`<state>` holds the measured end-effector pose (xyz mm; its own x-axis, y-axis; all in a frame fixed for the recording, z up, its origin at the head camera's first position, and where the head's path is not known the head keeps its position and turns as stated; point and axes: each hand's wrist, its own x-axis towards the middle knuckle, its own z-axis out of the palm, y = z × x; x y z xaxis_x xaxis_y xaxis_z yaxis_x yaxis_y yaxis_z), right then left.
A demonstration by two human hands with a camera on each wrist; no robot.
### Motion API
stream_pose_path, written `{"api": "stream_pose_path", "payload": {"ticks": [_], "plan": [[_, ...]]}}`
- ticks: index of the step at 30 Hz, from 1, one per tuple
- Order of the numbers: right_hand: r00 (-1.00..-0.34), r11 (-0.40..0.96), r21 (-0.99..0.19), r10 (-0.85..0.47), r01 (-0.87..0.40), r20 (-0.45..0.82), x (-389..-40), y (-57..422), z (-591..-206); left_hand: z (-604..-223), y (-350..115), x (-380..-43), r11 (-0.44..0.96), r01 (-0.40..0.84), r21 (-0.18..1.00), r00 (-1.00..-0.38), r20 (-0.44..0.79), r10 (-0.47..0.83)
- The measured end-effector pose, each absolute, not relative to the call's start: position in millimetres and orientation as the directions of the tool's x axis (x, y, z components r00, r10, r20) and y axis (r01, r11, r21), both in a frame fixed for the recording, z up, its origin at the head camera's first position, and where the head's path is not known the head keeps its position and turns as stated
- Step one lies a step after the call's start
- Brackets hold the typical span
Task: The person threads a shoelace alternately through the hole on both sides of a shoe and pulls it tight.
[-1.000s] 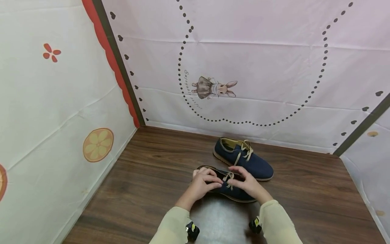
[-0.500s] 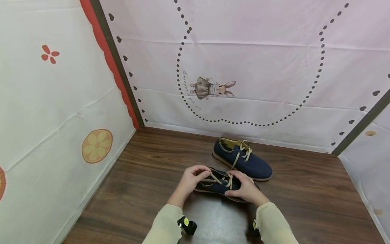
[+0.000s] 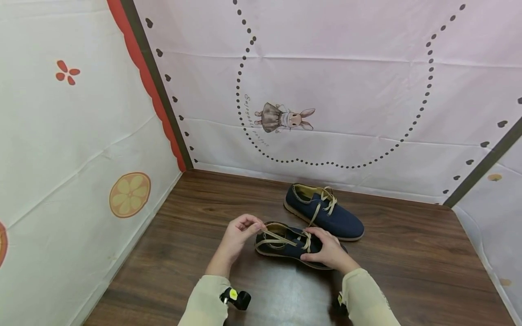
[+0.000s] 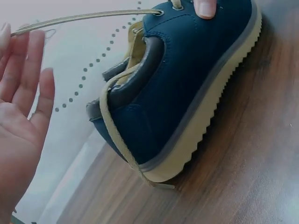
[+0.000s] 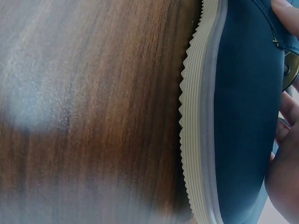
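Note:
A navy lace-up shoe (image 3: pixel 281 249) with a tan ridged sole stands on the wooden surface, toe to the right. My left hand (image 3: pixel 236 235) is off its heel end, pinching one beige shoelace (image 4: pixel 88 17) that runs taut from an eyelet. The other loose lace end (image 4: pixel 112 126) drapes over the collar and heel, its tip near the sole. My right hand (image 3: pixel 330 251) grips the front of the same shoe, thumb on the near side and fingers across the top. Part of the toe is hidden under this hand in the head view.
Just behind stands the matching navy shoe (image 3: pixel 344 222), its beige laces hanging loose, near the back wall. Printed cloth walls (image 3: pixel 346 95) enclose the brown wood-grain surface (image 3: pixel 195 213) at the back and both sides.
My left hand came off the shoe's opening, took hold of a lace and drew it left past the heel. The right hand settled onto the shoe's front. The far shoe stayed put.

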<state>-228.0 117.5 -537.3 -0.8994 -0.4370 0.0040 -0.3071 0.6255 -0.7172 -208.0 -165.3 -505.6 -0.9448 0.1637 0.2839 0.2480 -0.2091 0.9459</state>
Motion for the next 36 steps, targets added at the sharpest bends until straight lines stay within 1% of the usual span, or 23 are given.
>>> {"api": "stream_pose_path", "payload": {"ticks": [4,6,8,11,14,17,19,21,23,27,31,36], "plan": [[-0.899,0.631,-0.713,-0.438,-0.306,-0.002,-229,117,-538,-502,-174,-208,-0.287,0.281,0.916,-0.943,0.319,0.097],[-0.901,0.635,-0.71,-0.433,-0.305,-0.001,-229,117,-538,-501,-180,-207,-0.307,0.272,0.912,-0.938,0.323,0.129],[-0.903,0.639,-0.706,-0.43,-0.305,0.002,-229,117,-538,-503,-186,-205,-0.29,0.237,0.927,-0.931,0.302,0.206],[-0.903,0.64,-0.705,-0.429,-0.305,0.001,-230,118,-538,-507,-197,-202,-0.168,0.147,0.975,-0.924,0.196,0.327],[-0.901,0.64,-0.705,-0.433,-0.306,-0.001,-230,118,-539,-512,-205,-200,0.041,0.041,0.998,-0.916,0.021,0.401],[-0.901,0.64,-0.704,-0.434,-0.308,-0.001,-229,119,-539,-518,-208,-199,0.228,-0.036,0.973,-0.895,-0.132,0.425],[-0.901,0.642,-0.701,-0.434,-0.311,0.003,-228,119,-539,-523,-209,-197,0.32,-0.06,0.945,-0.886,-0.198,0.419],[-0.9,0.642,-0.698,-0.435,-0.317,0.01,-228,119,-538,-528,-207,-196,0.382,-0.068,0.922,-0.885,-0.232,0.403],[-0.901,0.639,-0.699,-0.434,-0.32,0.016,-228,119,-539,-532,-203,-195,0.427,-0.066,0.902,-0.894,-0.244,0.377],[-0.9,0.631,-0.706,-0.436,-0.322,0.021,-227,119,-539,-537,-192,-194,0.481,-0.056,0.875,-0.929,-0.222,0.296],[-0.898,0.626,-0.71,-0.44,-0.324,0.021,-227,118,-539,-540,-182,-196,0.494,-0.049,0.868,-0.962,-0.175,0.211],[-0.896,0.619,-0.714,-0.443,-0.327,0.026,-226,117,-538,-544,-176,-199,0.542,-0.001,0.841,-0.987,-0.089,0.136]]}}
